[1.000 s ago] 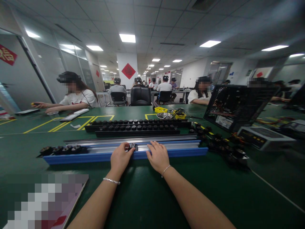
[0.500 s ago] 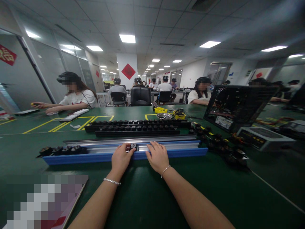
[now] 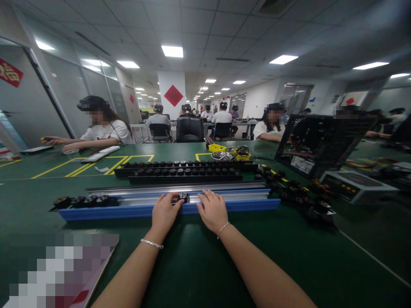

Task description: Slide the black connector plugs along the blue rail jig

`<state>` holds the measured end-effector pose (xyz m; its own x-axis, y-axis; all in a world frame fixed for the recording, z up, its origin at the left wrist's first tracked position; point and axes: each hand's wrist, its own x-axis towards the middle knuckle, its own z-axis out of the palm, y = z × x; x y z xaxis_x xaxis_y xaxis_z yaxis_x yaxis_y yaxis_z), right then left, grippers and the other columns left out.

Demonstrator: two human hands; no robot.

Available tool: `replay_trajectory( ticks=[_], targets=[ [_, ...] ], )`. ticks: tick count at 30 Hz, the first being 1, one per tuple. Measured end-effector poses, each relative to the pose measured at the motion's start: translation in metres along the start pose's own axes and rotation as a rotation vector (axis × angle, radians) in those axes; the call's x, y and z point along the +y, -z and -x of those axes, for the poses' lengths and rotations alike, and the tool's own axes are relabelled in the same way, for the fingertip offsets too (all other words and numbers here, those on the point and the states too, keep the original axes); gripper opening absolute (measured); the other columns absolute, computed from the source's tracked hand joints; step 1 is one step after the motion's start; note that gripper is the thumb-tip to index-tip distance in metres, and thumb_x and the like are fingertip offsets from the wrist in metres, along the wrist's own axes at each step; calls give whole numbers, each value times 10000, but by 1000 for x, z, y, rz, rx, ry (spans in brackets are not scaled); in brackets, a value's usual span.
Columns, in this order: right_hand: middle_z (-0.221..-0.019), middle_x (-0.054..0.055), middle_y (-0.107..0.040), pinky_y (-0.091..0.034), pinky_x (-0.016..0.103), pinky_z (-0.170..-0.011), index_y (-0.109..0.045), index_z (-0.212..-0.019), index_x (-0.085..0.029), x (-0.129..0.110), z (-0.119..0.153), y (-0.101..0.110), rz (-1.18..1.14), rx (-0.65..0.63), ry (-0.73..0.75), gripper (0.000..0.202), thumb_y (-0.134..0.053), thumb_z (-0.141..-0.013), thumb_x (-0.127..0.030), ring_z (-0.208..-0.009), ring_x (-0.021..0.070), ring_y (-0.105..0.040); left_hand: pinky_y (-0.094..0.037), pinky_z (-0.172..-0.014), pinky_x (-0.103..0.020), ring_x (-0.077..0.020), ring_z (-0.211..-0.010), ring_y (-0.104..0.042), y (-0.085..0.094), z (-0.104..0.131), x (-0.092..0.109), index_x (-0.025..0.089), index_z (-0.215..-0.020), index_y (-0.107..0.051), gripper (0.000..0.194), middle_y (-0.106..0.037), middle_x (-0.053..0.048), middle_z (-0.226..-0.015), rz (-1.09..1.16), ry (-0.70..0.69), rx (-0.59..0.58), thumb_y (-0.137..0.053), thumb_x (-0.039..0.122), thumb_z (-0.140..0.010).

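A long blue channel (image 3: pixel 128 212) with a silvery inner face lies across the green table. My left hand (image 3: pixel 165 211) is at its middle, thumb and fingers around a small black module (image 3: pixel 183 196) that sits inside the channel. Just to the right, my right hand (image 3: pixel 213 209) rests over the channel with its fingers spread, holding nothing. Several black modules (image 3: pixel 91 201) stand in a row at the channel's left end. A dark rail (image 3: pixel 105 190) runs along behind the channel.
Two black strips (image 3: pixel 186 173) filled with round parts lie farther back. Loose black parts (image 3: pixel 316 205), a metal box (image 3: pixel 358 188) and an open computer case (image 3: pixel 321 145) are at the right. A pixelated booklet (image 3: pixel 96 265) lies front left. People sit beyond.
The black module has shifted slightly to the right along the channel, and my left hand has moved a little with it. My right hand stays nearly in place.
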<state>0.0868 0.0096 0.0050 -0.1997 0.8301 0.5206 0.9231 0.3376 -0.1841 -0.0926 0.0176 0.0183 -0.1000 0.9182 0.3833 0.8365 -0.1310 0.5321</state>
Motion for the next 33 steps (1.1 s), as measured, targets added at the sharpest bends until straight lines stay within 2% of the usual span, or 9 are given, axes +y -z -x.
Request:
replay_trajectory(
  ticks=[6, 14, 23, 29, 33],
  targets=[
    [-1294, 51, -541, -261, 364, -994, -573, -1196, -244, -2, -1, 0, -13, 7, -21, 405, -328, -912, -395, -1224, 195, -419, -282, -1061, -341, -153, -847, -652, -1, -1, -2, 262, -967, -621, 205, -721, 13, -934, -13, -35, -5, -551, 358, -799],
    [-1279, 55, -552, -270, 368, -985, -586, -1182, -252, -4, -2, -3, -20, 19, -53, 399, -329, -911, -392, -1215, 203, -426, -247, -1080, -352, -157, -923, -643, -2, 0, -1, 260, -997, -594, 214, -722, 8, -959, 12, -45, -20, -534, 349, -813],
    [-1267, 47, -558, -277, 379, -977, -596, -1171, -281, -5, -1, 0, -49, 24, -49, 384, -331, -913, -385, -1209, 210, -424, -203, -1101, -375, -162, -897, -650, -2, 0, -1, 286, -980, -624, 203, -713, 24, -994, -27, -69, -49, -507, 368, -836],
    [-1277, 37, -549, -273, 377, -982, -599, -1163, -296, -4, -1, -1, -47, 22, -45, 379, -329, -914, -388, -1218, 206, -415, -218, -1090, -383, -170, -990, -624, -3, 0, -3, 290, -989, -653, 232, -702, 13, -1038, -68, -120, -4, -499, 376, -839],
    [-1284, 33, -544, -265, 378, -991, -598, -1166, -298, -4, -1, 0, -48, 15, -46, 381, -327, -914, -389, -1220, 204, -414, -245, -1072, -389, -175, -967, -627, -5, 0, -5, 289, -1011, -655, 254, -711, 5, -1002, -75, -124, 14, -500, 383, -833]
  ],
)
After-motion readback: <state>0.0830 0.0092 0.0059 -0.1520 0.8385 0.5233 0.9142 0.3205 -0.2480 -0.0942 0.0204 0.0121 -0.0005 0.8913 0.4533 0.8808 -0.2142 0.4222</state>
